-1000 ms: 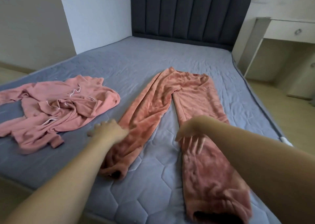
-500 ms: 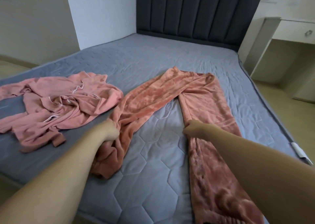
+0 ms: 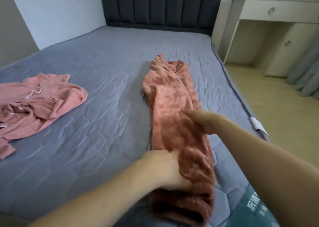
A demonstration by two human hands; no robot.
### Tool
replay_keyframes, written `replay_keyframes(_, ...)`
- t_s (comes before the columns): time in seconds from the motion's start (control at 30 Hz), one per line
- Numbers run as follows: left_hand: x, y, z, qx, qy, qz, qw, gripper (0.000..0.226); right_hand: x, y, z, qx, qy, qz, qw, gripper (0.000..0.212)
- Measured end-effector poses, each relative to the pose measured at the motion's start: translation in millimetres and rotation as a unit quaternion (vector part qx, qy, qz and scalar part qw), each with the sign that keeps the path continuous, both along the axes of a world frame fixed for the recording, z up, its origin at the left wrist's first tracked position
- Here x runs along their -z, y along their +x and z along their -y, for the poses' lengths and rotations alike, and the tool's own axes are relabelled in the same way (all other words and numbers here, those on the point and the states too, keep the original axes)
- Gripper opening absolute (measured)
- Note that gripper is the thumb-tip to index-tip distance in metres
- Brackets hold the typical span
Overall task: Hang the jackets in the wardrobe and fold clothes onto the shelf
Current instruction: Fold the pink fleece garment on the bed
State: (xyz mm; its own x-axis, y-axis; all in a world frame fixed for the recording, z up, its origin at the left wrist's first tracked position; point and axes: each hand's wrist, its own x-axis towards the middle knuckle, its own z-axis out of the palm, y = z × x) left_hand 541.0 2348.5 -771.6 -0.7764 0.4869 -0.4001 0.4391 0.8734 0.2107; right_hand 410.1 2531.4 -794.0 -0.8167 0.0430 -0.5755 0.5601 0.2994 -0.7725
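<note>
Pink fleece trousers (image 3: pixel 174 109) one, gripped by left hand (image 3: pixel 165 168), right hand (image 3: pixel 205 121) flat on them, one pink top (image 3: pixel 39 100)

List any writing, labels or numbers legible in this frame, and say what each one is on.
Nothing can be read with confidence.
White characters on the teal patch at the mattress near corner: cut off and blurred, unreadable.
White tag on the mattress's right edge: no print can be made out.
Orange trousers, pink top, headboard and desk: no visible text.
</note>
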Motion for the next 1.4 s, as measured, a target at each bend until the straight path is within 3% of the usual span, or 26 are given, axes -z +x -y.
replay_keyframes(0.1,21,5,-3,0.049,-0.061,-0.097,0.992,0.092,17,3,7,0.032,0.061,-0.047,0.996,0.045)
replay_keyframes(0.17,24,5,-6,0.121,-0.053,-0.155,0.979,0.077,21,5,1,0.065,0.026,-0.035,0.997,0.045)
replay_keyframes(0.23,15,10,-12,0.18,-0.018,-0.18,0.967,0.045,20,10,-10,0.084,-0.043,-0.002,0.996,0.042)
replay_keyframes(0.3,3,11,-14,0.181,0.051,-0.157,0.97,0.018,21,20,-21,0.071,-0.072,0.028,0.994,0.037)
replay_keyframes(0.37,-6,12,-13,0.165,0.089,-0.091,0.978,0.014,27,32,-31,0.044,-0.084,0.059,0.994,0.037)
replay_keyframes(0.43,-8,16,-13,0.174,0.053,-0.009,0.983,0.019,36,44,-35,0.019,-0.099,0.087,0.991,0.039)
replay_keyframes(0.5,2,24,-14,0.173,-0.053,0.046,0.982,0.03,41,48,-35,0.02,-0.106,0.097,0.989,0.04)
replay_keyframes(0.6,12,31,-13,0.167,-0.155,-0.071,0.971,0.058,44,42,-31,0.024,-0.119,0.062,0.991,0.042)
replay_keyframes(0.67,11,33,-14,0.149,-0.143,-0.108,0.972,0.044,45,39,-28,0.036,-0.124,0.041,0.991,0.044)
replay_keyframes(0.8,-1,32,-17,0.134,-0.082,-0.092,0.983,0.018,43,34,-37,0.024,-0.127,0.049,0.99,0.036)
replay_keyframes(0.9,-13,30,-9,0.115,-0.14,-0.131,0.975,0.012,37,30,-45,0.005,-0.147,0.071,0.987,0.027)
replay_keyframes(0.97,-17,38,-4,0.063,-0.191,-0.188,0.961,0.025,37,28,-45,0.012,-0.137,0.076,0.988,0.024)
replay_keyframes(1.07,-13,47,-9,0.135,-0.124,-0.306,0.934,0.043,39,27,-43,0.018,-0.116,0.069,0.991,0.019)
replay_keyframes(1.17,-9,51,-25,0.214,-0.002,-0.183,0.959,0.026,40,27,-43,0.028,-0.108,0.059,0.992,0.023)
replay_keyframes(1.27,-2,51,-29,0.182,0.021,0.011,0.983,0.019,40,28,-38,0.03,-0.103,0.042,0.993,0.034)
replay_keyframes(1.4,-10,34,-20,0.116,0.08,0.139,0.98,0.022,41,21,-27,0.066,0.032,-0.054,0.996,0.037)
